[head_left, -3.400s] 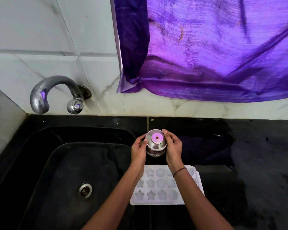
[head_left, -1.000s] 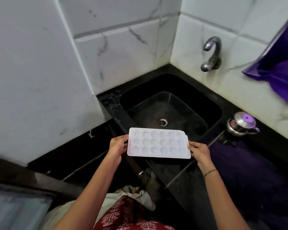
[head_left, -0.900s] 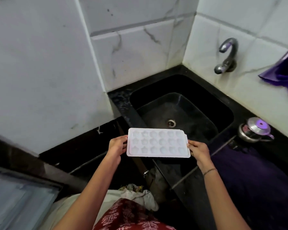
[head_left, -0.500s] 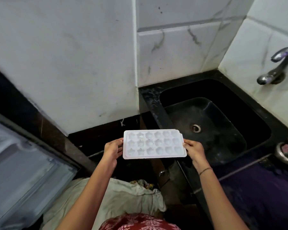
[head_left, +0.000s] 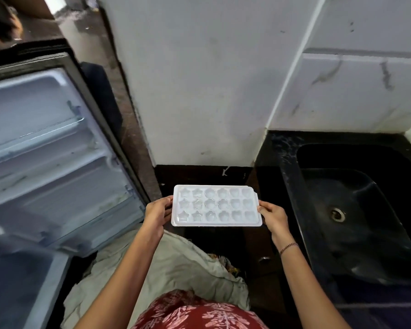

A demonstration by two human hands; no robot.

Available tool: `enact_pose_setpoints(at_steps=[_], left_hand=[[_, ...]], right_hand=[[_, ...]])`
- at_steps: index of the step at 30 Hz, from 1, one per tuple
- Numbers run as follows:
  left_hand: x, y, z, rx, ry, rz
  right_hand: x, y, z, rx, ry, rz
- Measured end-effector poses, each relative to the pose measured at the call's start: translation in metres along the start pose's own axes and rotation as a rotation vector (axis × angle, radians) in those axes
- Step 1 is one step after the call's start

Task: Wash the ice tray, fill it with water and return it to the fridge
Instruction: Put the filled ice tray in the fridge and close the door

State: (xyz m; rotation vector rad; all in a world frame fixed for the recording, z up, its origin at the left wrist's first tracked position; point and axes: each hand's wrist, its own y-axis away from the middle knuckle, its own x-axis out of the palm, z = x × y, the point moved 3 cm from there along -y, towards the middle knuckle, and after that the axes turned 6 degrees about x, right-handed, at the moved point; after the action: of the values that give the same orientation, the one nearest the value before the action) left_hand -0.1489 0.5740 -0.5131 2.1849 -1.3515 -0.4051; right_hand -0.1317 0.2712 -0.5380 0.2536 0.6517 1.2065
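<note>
A white ice tray [head_left: 215,206] with star and round moulds is held level in front of me, in the air beyond the counter's left end. My left hand [head_left: 157,213] grips its left short edge and my right hand [head_left: 272,215] grips its right short edge. The fridge door [head_left: 50,157] stands open at the left, showing its pale inner shelves. Whether the moulds hold water I cannot tell.
The black sink [head_left: 356,210] with its drain lies at the right, set in the black counter. A white wall [head_left: 199,79] rises straight ahead. A pale cloth bundle [head_left: 176,269] lies on the floor below the tray.
The view has swung left from the sink toward the fridge while both hands carry the tray. The tap and steel pot have left the view; the open fridge door has come in.
</note>
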Motion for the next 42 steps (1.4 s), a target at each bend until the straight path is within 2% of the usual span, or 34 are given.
enact_pose_setpoints(at_steps=[9, 15, 21, 26, 29, 42], left_hand=[[-0.106, 0.004, -0.003, 0.01, 0.167, -0.2], [-0.19, 0.009, 0.006, 0.013, 0.308, -0.373], [-0.247, 0.025, 0.021, 0.009, 0.462, -0.546], [-0.275, 0.035, 0.027, 0.023, 0.567, -0.685], [-0.284, 0.037, 0.028, 0.008, 0.612, -0.726], [-0.334, 0.035, 0.016, 0.048, 0.863, -1.086]], right_hand=[[0.11, 0.022, 0.028, -0.072, 0.104, 0.117], [0.203, 0.048, 0.048, -0.119, 0.115, 0.336], [0.276, 0.065, 0.061, -0.229, 0.289, 0.59], [0.327, 0.074, 0.071, -0.267, 0.398, 0.734], [0.346, 0.076, 0.078, -0.272, 0.409, 0.75], [0.491, 0.109, 0.124, -0.357, 0.588, 1.119]])
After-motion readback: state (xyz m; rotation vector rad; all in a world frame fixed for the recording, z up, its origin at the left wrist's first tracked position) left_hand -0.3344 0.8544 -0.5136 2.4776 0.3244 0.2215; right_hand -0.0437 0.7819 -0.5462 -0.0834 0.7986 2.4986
